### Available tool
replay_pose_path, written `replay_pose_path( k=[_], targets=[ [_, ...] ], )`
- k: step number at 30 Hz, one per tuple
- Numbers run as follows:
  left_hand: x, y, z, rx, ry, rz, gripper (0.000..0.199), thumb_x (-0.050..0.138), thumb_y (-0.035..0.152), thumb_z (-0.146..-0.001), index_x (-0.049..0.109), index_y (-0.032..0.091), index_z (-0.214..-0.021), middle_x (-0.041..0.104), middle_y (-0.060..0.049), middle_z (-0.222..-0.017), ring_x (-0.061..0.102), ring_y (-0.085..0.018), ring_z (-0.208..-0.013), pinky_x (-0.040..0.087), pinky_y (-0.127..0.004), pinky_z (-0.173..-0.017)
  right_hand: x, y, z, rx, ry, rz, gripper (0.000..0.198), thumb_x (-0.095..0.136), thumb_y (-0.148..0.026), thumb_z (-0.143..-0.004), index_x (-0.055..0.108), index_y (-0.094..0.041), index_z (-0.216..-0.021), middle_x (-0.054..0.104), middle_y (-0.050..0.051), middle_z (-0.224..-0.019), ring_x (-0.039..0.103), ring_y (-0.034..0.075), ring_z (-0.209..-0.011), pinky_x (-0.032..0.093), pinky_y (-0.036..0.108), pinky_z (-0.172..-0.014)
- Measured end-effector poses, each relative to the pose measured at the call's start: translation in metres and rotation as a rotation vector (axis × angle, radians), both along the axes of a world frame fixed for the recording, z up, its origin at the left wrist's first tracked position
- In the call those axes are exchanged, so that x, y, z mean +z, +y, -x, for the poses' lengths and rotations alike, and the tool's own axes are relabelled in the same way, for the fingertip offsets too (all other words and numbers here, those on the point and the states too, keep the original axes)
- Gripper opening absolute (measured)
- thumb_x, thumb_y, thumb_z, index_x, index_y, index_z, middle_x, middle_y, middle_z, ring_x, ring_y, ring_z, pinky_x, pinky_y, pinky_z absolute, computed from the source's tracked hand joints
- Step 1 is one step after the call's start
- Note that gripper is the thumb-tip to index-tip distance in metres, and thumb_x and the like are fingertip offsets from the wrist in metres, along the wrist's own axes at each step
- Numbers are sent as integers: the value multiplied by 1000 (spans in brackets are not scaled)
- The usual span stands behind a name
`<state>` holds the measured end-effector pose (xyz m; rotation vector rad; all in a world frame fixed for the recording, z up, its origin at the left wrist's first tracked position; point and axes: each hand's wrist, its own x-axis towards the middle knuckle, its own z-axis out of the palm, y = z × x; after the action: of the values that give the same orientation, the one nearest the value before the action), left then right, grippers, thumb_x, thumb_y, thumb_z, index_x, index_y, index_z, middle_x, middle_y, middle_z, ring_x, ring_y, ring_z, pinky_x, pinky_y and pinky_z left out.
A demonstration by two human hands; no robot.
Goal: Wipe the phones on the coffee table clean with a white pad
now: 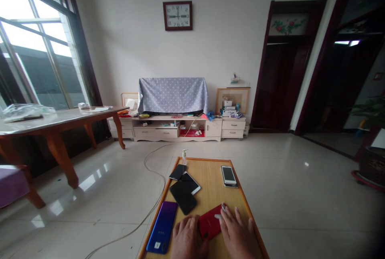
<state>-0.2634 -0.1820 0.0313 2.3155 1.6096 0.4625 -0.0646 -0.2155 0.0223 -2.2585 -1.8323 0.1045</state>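
Observation:
A red smartphone [210, 222] lies back side up near the front of the wooden table. My left hand [187, 237] grips its left end, fingers curled and thumb at the near edge. On its right end rests my right hand [237, 233], pressing a small whitish wipe [223, 209] under the fingers; most of the wipe is hidden. Left of my left hand lies a blue-purple phone [163, 227] with a small white sticker. Beyond it a black phone [183, 197] partly covers a white-edged phone [191, 182], with another dark phone [178, 171] touching them.
At the table's far right, a white phone [228, 174] lies on another phone. A clear pump bottle [184, 158] stands at the far left edge. The low table has a raised orange-brown rim [247, 207]. A cable [147, 207] runs over the floor to the left.

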Motion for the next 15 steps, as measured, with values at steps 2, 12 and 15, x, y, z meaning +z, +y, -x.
replay_pose_path(
  k=[2,12,15],
  targets=[
    [-1,0,0,1,-15,-4,58,55,45,-78,55,28,-134,65,-3,-133,47,-25,-133,26,-41,-112,1,-6,7,8,9,40,50,25,-51,-102,47,-40,-146,36,-6,-157,22,37,-150,18,76,-113],
    [3,0,0,-23,-36,10,48,50,48,-83,61,33,-128,64,1,-136,48,-25,-132,28,-41,-111,4,-3,39,178,131,29,49,23,-58,-102,49,-47,-143,44,-8,-152,30,35,-147,13,76,-114],
    [0,1,-1,-30,-6,-1,52,53,48,-81,60,33,-130,62,2,-138,46,-24,-134,25,-40,-113,5,4,21,83,75,-23,49,22,-54,-103,50,-45,-142,43,-6,-153,28,35,-148,11,76,-114]
  ],
)
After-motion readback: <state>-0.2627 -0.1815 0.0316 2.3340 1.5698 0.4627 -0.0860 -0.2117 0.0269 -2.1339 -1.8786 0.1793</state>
